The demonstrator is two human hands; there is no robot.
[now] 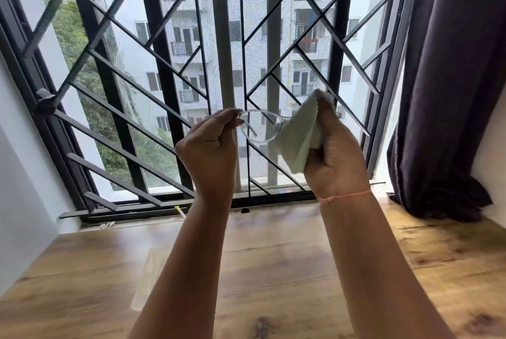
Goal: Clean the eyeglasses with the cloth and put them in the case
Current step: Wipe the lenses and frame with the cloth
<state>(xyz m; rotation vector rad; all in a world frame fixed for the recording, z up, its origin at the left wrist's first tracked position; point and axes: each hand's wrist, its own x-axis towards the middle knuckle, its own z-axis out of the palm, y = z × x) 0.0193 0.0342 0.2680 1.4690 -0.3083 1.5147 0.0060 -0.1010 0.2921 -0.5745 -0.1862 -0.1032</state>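
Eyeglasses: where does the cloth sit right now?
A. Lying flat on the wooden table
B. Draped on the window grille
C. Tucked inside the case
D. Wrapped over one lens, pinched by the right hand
D: the right hand pinches the pale cloth over one lens of the eyeglasses, while the left hand holds the frame's other end.

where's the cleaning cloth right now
In the head view, right of centre, the pale green cloth is pinched in the right hand and wrapped over one lens of the clear eyeglasses, raised before the window grille.
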